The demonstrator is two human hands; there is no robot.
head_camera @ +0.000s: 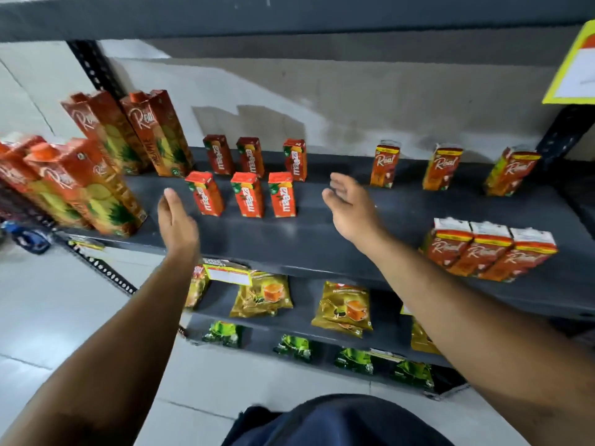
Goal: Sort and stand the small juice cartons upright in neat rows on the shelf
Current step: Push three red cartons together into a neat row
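Observation:
Several small red Maaza cartons stand upright on the dark grey shelf in two rows of three: a front row and a back row. My left hand hovers open just left of the front row, touching nothing. My right hand hovers open to the right of that row, also empty. Three small Real cartons stand spaced apart at the back right. Three more Real cartons stand packed side by side at the front right edge.
Tall Real juice cartons crowd the shelf's left end. Another shelf board runs overhead, with a yellow sign at the right. Lower shelves hold gold pouches and green packets. Tiled floor lies to the left.

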